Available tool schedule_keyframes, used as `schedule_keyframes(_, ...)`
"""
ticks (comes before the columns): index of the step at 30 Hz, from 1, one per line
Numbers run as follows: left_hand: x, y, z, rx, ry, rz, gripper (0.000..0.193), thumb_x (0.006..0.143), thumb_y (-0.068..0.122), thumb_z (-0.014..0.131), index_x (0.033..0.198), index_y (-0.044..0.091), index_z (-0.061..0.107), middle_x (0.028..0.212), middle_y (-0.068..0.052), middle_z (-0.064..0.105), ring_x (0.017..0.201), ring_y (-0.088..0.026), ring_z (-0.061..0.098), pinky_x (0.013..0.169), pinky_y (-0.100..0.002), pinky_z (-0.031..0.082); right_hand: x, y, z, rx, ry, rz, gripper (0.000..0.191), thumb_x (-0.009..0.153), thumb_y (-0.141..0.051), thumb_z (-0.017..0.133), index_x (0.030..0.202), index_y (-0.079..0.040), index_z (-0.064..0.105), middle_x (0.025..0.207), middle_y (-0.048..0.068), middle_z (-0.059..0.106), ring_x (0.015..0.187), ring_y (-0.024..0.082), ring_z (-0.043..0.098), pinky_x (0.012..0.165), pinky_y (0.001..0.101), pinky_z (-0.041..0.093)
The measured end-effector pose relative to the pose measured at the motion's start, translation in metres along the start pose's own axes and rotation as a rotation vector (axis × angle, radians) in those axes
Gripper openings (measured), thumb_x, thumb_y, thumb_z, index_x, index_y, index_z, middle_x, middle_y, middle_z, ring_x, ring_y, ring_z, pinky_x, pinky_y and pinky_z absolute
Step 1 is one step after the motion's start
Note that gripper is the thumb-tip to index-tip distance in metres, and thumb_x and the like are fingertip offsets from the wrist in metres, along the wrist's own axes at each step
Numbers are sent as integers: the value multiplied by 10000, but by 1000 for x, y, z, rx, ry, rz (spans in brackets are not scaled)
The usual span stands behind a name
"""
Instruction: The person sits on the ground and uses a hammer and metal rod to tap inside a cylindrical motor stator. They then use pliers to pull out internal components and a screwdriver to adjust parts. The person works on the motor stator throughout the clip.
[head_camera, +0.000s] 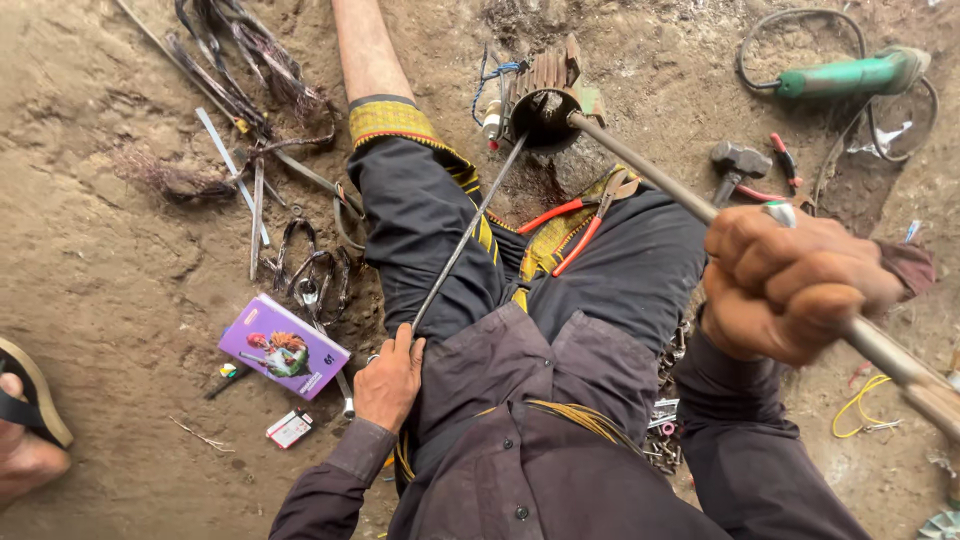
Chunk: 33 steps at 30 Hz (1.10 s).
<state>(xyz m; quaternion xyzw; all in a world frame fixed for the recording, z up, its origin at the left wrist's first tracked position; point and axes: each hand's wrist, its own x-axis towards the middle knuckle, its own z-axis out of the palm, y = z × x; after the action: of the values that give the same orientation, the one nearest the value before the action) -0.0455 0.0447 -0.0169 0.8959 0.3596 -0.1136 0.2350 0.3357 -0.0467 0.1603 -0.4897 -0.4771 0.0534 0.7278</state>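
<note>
While gripped: hands (800, 285) w/ pipe (650, 170), rod (465, 240).

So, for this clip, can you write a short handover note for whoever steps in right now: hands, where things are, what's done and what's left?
Left hand: holds the near end of a thin rod whose tip reaches the round metal core.
Right hand: fist closed around a thick bar whose far end sits in the core's opening.
The core lies on the dirt between the legs; red-handled pliers rest on the lap, a hammer on the right.
Done: both tools are in the core.
Left: cannot tell from this view.
</note>
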Motion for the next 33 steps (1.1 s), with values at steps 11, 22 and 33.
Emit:
schedule_keyframes(11, 3, 1, 1, -9, 33, 12, 334, 1001, 388, 583, 1218, 134, 607, 764, -114, 646, 559, -343, 656, 462, -472, 506, -73, 126, -22, 52, 172, 111, 496, 1097, -328, 527, 696, -105, 340, 618, -32, 276, 514, 124, 217, 427, 289, 182)
schedule_keyframes(22, 5, 1, 2, 11, -35, -11, 360, 1017, 419, 538, 1233, 136, 590, 809, -109, 677, 573, -354, 671, 473, -490, 517, -44, 79, -2, -57, 65, 153, 474, 1110, -271, 523, 697, -77, 395, 556, 10, 331, 463, 122, 301, 441, 324, 243)
schedule_keyframes(33, 5, 0, 8, 10, -22, -5, 346, 1026, 408, 534, 1229, 133, 589, 791, -122, 676, 580, -367, 670, 485, -493, 524, -40, 49, -25, 55, 94, 45, 527, 1096, -251, 532, 643, -89, 316, 573, -30, 280, 484, 99, 239, 442, 321, 197)
